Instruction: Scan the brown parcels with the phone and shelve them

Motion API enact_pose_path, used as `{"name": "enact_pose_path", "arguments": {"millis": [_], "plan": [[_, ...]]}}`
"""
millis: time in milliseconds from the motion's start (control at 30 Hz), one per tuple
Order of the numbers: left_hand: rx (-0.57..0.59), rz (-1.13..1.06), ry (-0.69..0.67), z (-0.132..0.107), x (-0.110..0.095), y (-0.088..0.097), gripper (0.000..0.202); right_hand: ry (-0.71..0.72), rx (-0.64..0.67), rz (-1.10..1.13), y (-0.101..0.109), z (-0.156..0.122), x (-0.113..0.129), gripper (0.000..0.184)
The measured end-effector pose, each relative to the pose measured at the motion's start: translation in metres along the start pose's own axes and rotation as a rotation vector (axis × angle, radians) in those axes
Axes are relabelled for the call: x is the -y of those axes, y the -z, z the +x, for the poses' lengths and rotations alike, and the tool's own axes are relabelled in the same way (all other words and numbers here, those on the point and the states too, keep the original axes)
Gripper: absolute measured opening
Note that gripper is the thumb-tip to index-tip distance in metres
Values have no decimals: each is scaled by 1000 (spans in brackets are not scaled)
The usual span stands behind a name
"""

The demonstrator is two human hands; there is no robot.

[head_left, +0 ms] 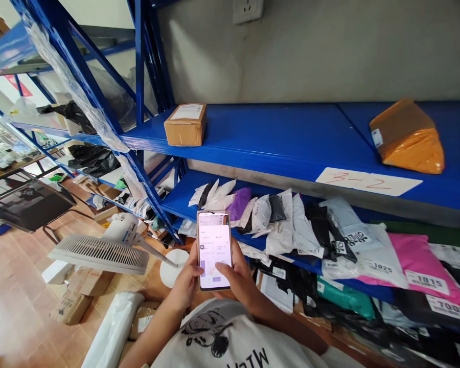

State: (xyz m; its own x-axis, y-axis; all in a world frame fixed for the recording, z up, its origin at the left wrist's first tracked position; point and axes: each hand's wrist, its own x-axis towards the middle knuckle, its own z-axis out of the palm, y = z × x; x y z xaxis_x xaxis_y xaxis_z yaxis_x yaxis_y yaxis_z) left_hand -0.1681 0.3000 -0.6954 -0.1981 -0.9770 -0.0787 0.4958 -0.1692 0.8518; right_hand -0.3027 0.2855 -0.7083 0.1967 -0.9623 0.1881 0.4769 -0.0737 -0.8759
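Note:
A smartphone (213,249) with a lit white screen is held upright in front of me, low in the middle of the view. My left hand (185,283) grips its left edge, thumb resting on the screen. My right hand (240,276) wraps the right edge, thumb on the lower screen. Just beyond the phone, a blue shelf holds a row of white, black, purple and pink mailer bags (291,225) with number labels.
Blue metal shelving (276,138) carries a small cardboard box (185,124) and an orange parcel (408,137), with a handwritten white label (368,181) on the edge. A white floor fan (103,251) lies on the tiled floor at left, beside boxes and a dark chair (30,204).

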Motion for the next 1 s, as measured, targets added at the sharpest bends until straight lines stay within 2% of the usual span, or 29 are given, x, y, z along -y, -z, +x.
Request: {"name": "enact_pose_path", "arguments": {"millis": [233, 400, 567, 733, 1000], "plan": [[-2, -21, 12, -2, -2, -1, 89, -74, -21, 68, 1, 2, -4, 49], [-8, -28, 41, -2, -5, -3, 86, -122, 41, 197, 7, 4, -7, 60], [-61, -28, 10, -1, -6, -3, 79, -181, 49, 182, 10, 3, -4, 67], [-86, -9, 9, -1, -3, 0, 76, -181, 64, 186, 8, 2, 1, 67], [-36, -25, 28, -3, 0, 5, 81, -146, 78, 180, 8, 1, 0, 67]]}}
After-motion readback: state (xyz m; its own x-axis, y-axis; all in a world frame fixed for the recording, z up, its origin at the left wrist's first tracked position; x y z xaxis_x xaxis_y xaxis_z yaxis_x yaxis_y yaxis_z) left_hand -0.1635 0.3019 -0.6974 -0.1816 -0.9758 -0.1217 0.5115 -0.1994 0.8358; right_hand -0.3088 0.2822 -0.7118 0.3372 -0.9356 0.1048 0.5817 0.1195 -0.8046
